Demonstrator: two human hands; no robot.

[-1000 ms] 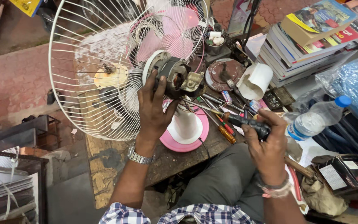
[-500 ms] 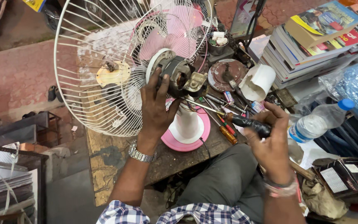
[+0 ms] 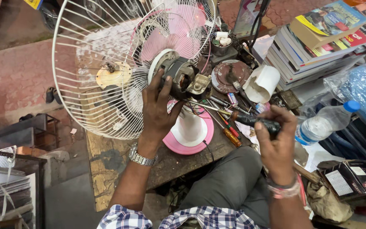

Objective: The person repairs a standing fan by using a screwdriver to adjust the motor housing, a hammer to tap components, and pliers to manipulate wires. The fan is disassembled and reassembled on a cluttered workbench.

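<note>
Left hand [image 3: 159, 112] is reaching up and gripping the fan motor [image 3: 181, 78]: fingers spread and curled around the dark motor body from below and from the side, thumb pressing on its near flank. A metal watch [image 3: 140, 157] is sitting on that wrist. The motor is sitting exposed, with no rear cover, on top of the white stand [image 3: 190, 127], whose pink base [image 3: 191, 146] is resting near the front edge of the table [image 3: 106, 157].

The motor's long axis is running roughly level, shaft end pointing away toward the pink blades [image 3: 178, 32] and the white wire guard [image 3: 102, 80], rear end facing the person. The guard is standing upright, overhanging the table's left edge.

Right hand [image 3: 276, 144] is closing fully around the black handle of a screwdriver [image 3: 244, 118]. The screwdriver is lying nearly level, tilting slightly up to the left, its shaft pointing at the rear of the motor; the tip is at or just beside the metal bracket there, and contact cannot be confirmed.

Other screwdrivers [image 3: 229, 133] are lying on the table just right of the pink base. A round brown cover [image 3: 227, 76] and a white cup [image 3: 263, 82] are sitting farther back. A book stack [image 3: 314, 46] is occupying the far right corner, with a plastic bottle [image 3: 323, 125] lying beside the right hand.
</note>
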